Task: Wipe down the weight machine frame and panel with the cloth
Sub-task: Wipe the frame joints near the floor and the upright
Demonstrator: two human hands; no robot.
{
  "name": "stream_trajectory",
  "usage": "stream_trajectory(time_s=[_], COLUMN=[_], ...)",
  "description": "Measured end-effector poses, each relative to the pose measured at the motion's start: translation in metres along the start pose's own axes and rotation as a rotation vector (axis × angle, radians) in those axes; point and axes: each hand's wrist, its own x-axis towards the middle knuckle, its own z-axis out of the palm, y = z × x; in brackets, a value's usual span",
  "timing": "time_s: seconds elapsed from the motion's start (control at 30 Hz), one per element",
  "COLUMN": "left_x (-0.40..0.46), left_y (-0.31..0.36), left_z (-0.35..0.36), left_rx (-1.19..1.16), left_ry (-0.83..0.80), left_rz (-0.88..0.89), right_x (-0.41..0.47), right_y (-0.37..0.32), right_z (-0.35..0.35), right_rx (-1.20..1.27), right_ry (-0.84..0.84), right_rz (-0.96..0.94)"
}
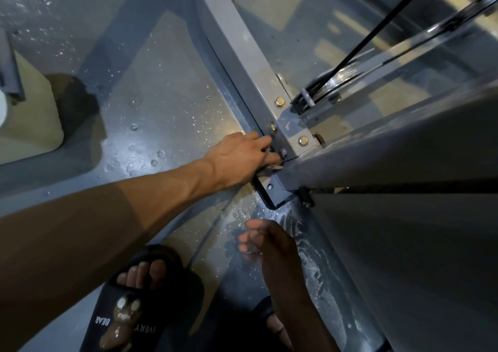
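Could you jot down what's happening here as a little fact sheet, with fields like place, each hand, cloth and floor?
place: the base of a grey weight machine frame, seen from above
left hand: reaches to the bolted foot plate, fingers pressing a small pale cloth against the joint
right hand: hangs loosely curled above the floor, holding nothing
cloth: mostly hidden under the fingers
bolts: several on the plate
floor: grey, wet-looking, with whitish streaks near the frame
feet: in dark slides

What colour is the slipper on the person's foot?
Black, with white lettering and a brown bear figure; the slipper shows best in the head view.
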Motion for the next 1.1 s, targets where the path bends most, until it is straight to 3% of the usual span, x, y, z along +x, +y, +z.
stream_trajectory(time_s=[0.23,0.3,0.4,0.47,0.57,0.77,0.97,1.1], left_x=[0.006,0.007,0.003,0.001,-0.003,0.014,-0.008,0.001], left_y=[0.002,0.011,0.032,0.033,0.023,0.029,0.016,0.011], left_z=[-0.002,-0.001,0.007,0.007,0.003,-0.004,0.006,0.005], left_rx=[-0.117,-0.087,-0.229,-0.299,-0.315,-0.252,-0.276,-0.294], left_ry=[-0.075,-0.041,0.024,0.017,-0.044,-0.001,-0.016,-0.053], left_rz=[-0.029,-0.105,-0.327,-0.386,-0.398,-0.387,-0.214,-0.233], right_x=[-0.003,-0.003,-0.001,-0.001,-0.003,-0.002,-0.001,-0.003], right_y=[0.001,0.000,-0.004,-0.004,-0.002,0.001,0.002,0.004], right_z=[-0.002,-0.001,0.001,0.002,-0.001,0.001,0.001,0.001], right_rx=[-0.016,-0.003,0.027,0.036,0.005,0.018,0.002,-0.003], right_ry=[-0.008,-0.010,0.002,0.010,0.001,-0.019,-0.018,-0.021], right_rz=[0.008,-0.001,-0.016,-0.008,-0.016,-0.001,-0.026,-0.011])
